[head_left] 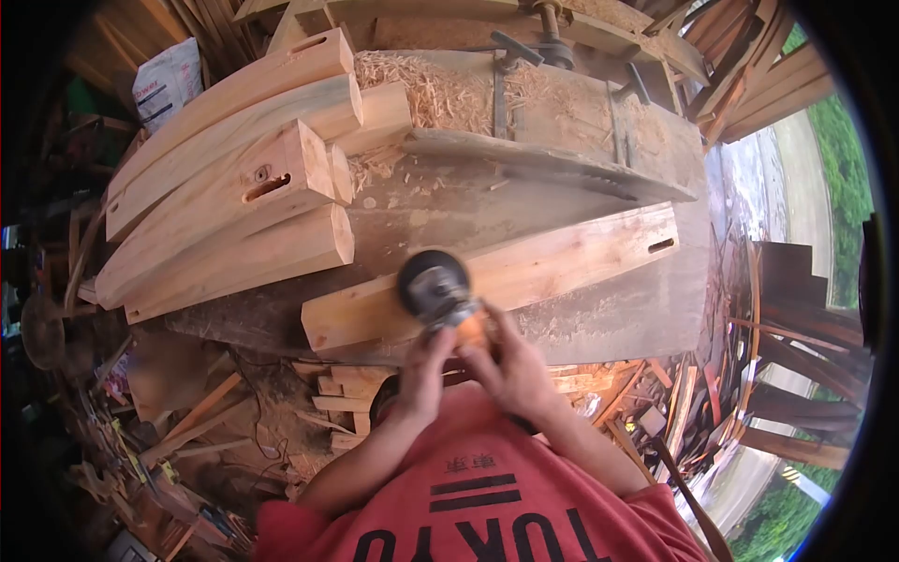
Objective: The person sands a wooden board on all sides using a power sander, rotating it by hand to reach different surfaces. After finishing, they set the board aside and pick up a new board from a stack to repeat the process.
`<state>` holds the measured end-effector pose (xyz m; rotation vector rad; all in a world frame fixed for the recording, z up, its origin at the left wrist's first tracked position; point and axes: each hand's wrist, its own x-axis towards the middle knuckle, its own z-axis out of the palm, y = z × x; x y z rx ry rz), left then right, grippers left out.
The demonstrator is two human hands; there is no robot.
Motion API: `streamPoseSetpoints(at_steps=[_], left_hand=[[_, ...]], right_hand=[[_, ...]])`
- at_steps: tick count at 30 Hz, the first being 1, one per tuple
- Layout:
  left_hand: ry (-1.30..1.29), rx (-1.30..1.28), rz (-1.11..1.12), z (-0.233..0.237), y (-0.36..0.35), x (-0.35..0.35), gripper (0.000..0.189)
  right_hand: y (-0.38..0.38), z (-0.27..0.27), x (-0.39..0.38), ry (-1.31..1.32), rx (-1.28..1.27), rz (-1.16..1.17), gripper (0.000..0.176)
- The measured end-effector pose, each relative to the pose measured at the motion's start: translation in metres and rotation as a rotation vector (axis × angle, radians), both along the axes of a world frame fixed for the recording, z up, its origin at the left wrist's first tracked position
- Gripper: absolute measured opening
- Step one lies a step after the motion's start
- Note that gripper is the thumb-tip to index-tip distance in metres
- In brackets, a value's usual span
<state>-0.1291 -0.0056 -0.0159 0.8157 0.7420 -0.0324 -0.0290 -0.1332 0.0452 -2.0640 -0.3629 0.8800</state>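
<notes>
An angle grinder with an orange body and a round dark disc is between my hands, just in front of my chest. Its disc overlaps a squared wooden beam lying slantwise across the workbench. My right hand wraps the orange body from the right. On the other side, my left hand is closed against the grinder close behind its metal head. The beam has a slot cut near its right end, and its left end points toward me.
Several thick slotted beams are stacked at the left of the bench. Wood shavings cover its back part, beside a long board and metal clamps. A white bag stands back left. Offcuts lie below the near edge.
</notes>
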Motion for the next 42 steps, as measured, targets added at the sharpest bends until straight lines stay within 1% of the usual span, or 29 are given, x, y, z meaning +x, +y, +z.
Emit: streamPoseSetpoints(at_steps=[1,3,5,6,7,9,10,11,12,13,14,15,16,17,19,21,22,23,24,25,27,29,31,33,35,36,39,41,42], left_hand=[[0.029,-0.047,0.036,-0.005,0.014,-0.023,0.054],[0.104,-0.157,0.158,0.002,0.038,-0.055,0.059],[0.06,-0.137,0.17,0.014,0.054,-0.069,0.065],[0.061,-0.128,0.206,0.012,0.053,-0.068,0.063],[0.061,-0.119,0.241,0.01,0.049,-0.062,0.061],[0.038,-0.134,0.141,0.01,0.033,-0.04,0.055],[0.061,-0.118,0.099,0.022,0.02,-0.016,0.048],[-0.035,0.076,-0.009,0.005,0.002,0.001,0.047],[-0.075,0.072,-0.041,0.02,-0.014,0.027,0.045],[-0.029,-0.064,-0.138,0.023,-0.031,0.05,0.046],[-0.252,-0.001,-0.096,0.013,-0.056,0.068,0.049],[-0.157,0.037,-0.2,-0.003,-0.081,0.081,0.054],[-0.122,0.113,-0.305,-0.007,-0.093,0.091,0.057],[-0.092,0.067,-0.295,-0.001,-0.1,0.095,0.058],[-0.066,0.096,-0.232,-0.005,-0.102,0.088,0.053],[-0.173,-0.023,-0.141,-0.016,-0.084,0.064,0.049],[-0.142,-0.054,-0.139,-0.003,-0.062,0.048,0.047],[-0.122,-0.079,-0.083,0.0,-0.048,0.031,0.045],[-0.072,-0.114,-0.062,0.01,-0.03,0.015,0.044],[-0.074,-0.091,-0.061,0.008,-0.012,-0.003,0.047],[-0.085,-0.053,0.058,0.014,0.015,-0.029,0.046],[0.001,0.011,0.085,0.012,0.043,-0.057,0.046],[-0.021,-0.023,0.133,0.004,0.067,-0.085,0.047],[-0.04,-0.095,0.219,0.012,0.086,-0.105,0.048],[0.05,-0.15,0.247,0.016,0.102,-0.124,0.05],[0.066,-0.127,0.235,0.019,0.107,-0.126,0.055],[0.052,-0.149,0.189,0.017,0.11,-0.122,0.051],[0.082,-0.065,0.08,0.004,0.098,-0.111,0.053],[0.103,-0.008,-0.04,0.004,0.095,-0.104,0.051]], right_hand=[[0.02,0.007,-0.007,0.006,-0.033,0.086,0.073],[0.05,0.001,-0.025,-0.045,-0.047,0.222,0.075],[0.07,0.006,-0.035,-0.023,-0.038,0.283,0.075],[0.074,0.005,-0.04,-0.045,-0.064,0.297,0.078],[0.071,0.002,-0.043,-0.115,-0.062,0.261,0.08],[0.052,-0.006,-0.041,-0.256,-0.065,0.19,0.083],[0.037,-0.008,-0.03,-0.241,-0.136,0.183,0.086],[0.018,-0.004,-0.018,-0.193,-0.161,0.111,0.083],[0.0,0.0,-0.005,-0.147,-0.184,0.038,0.081],[-0.031,-0.011,0.004,-0.278,-0.246,0.03,0.076],[-0.043,-0.001,0.018,-0.188,-0.232,-0.093,0.069],[-0.061,-0.001,0.026,-0.236,-0.21,-0.153,0.062],[-0.086,-0.017,0.032,-0.294,-0.128,-0.173,0.056],[-0.085,-0.005,0.034,-0.345,-0.184,-0.178,0.055],[-0.077,-0.001,0.027,-0.394,-0.3,-0.146,0.061],[-0.052,0.005,0.009,-0.34,-0.303,-0.121,0.068],[-0.042,-0.002,-0.002,-0.314,-0.263,-0.106,0.072],[-0.025,0.0,-0.013,-0.382,-0.277,-0.025,0.071],[-0.006,0.005,-0.024,-0.327,-0.298,-0.007,0.072],[0.012,0.008,-0.034,-0.274,-0.316,0.014,0.073],[0.043,0.002,-0.052,-0.276,-0.274,0.096,0.076],[0.075,0.003,-0.067,-0.27,-0.262,0.207,0.08],[0.105,0.006,-0.083,-0.234,-0.266,0.28,0.082],[0.131,0.007,-0.098,-0.187,-0.274,0.333,0.081],[0.151,0.014,-0.109,-0.141,-0.27,0.351,0.08],[0.155,0.011,-0.114,-0.163,-0.248,0.355,0.078],[0.152,0.007,-0.112,-0.174,-0.258,0.336,0.078],[0.133,0.003,-0.101,-0.243,-0.282,0.279,0.075],[0.119,0.002,-0.094,-0.276,-0.296,0.249,0.074]])
